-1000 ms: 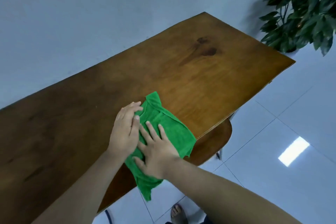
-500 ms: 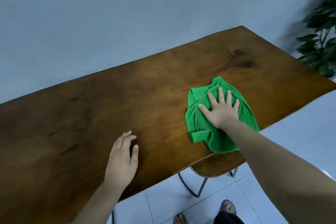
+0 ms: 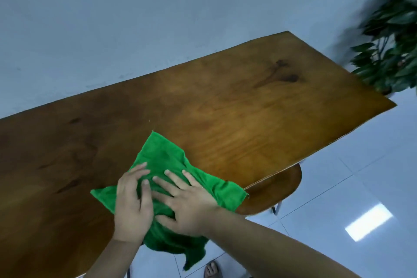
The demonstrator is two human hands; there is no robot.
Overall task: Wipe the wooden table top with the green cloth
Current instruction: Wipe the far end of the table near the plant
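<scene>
Pulled back to the near edge now: soft green cloth [image 3: 162, 160], half a second ago out on the right part of the long brown wooden table top [image 3: 248, 119] under one hand only. Both flat on it again, left hand [image 3: 133, 205] and right hand [image 3: 182, 203], side by side, fingers spread open and pressing down, not curled around anything. Hanging off the near edge, one floppy corner of the cloth. Probably one wipe stroke done, out and back. Far side and left end likely not wiped yet, though no dirt showing to tell by. Tucked under the table, a round brown wooden stool [image 3: 275, 189]. Off to the right, a blurry leafy green plant [image 3: 392, 52].
</scene>
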